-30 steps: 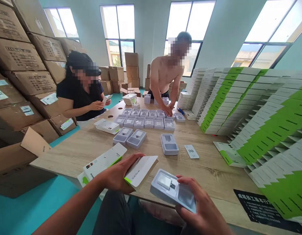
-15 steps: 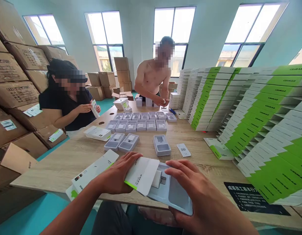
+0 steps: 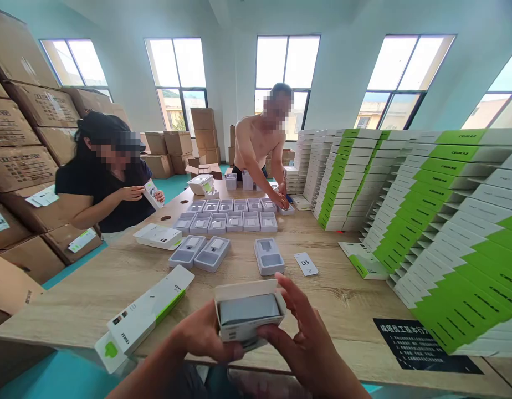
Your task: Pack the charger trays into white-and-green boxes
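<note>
Between my two hands, the white box (image 3: 256, 327) is tilted with its end facing me and its flap up. The grey plastic tray (image 3: 250, 308) sits inside it, with only its end showing in the opening. My left hand (image 3: 206, 332) is wrapped round the left side of the box, thumb along the lower edge. At the right side, my right hand (image 3: 306, 332) grips it with thumb below and fingertips at the top corner. Beyond them lie a grey tray (image 3: 269, 257) and a white card (image 3: 306, 264).
Another white-green box (image 3: 150, 318) lies at left on the wooden table (image 3: 343, 310). Several grey trays (image 3: 226, 221) form rows farther back. Tall stacks of boxes (image 3: 430, 205) line the right side. Two co-workers handle items: one person (image 3: 110, 183) at left, another (image 3: 260, 144) across.
The tray has slid into the box, hiding its charger and compartments. The box has turned end-on towards me, and my right hand has shifted from the tray onto the box.
</note>
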A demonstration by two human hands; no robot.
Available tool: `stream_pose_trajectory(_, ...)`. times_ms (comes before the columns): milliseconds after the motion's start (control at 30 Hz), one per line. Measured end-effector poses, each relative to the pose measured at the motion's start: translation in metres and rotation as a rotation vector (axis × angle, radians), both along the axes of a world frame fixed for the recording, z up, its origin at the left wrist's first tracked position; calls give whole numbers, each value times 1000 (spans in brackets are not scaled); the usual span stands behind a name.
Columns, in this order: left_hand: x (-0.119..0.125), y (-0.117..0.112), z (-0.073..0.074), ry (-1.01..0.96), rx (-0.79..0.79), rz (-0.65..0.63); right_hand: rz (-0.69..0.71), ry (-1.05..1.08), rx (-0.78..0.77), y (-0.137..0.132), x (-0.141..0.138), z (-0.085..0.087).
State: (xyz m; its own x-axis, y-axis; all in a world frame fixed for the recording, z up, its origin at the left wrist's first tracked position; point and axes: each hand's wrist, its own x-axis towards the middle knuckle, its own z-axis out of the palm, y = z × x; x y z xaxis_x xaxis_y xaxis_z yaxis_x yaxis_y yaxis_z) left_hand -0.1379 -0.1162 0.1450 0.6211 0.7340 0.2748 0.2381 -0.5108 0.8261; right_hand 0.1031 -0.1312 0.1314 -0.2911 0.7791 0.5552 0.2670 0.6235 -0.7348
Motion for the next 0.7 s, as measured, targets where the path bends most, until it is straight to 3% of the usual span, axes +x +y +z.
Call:
stream_pose_trajectory(100,16,-3,-19,-281,-189,221,-154,151,36,5,5,-14)
stream_pose_trajectory(200,24,-13,-40,-493,-193,416,-207,145,84,8,11,-31)
stream_pose_trajectory(367,16,-27,-62,-418,-191,330,-176,62,212,6,22,-51)
stream_pose_trajectory(467,7,-28,-60,-333,-136,274,-94,1,262,6,27,-50)
stream_pose_trajectory(600,-3,-29,-47,-145,-5,183,66,-65,275,8,32,-41)
stream_pose_trajectory(700,-9,-35,-40,49,121,217,109,-128,356,8,35,-36)
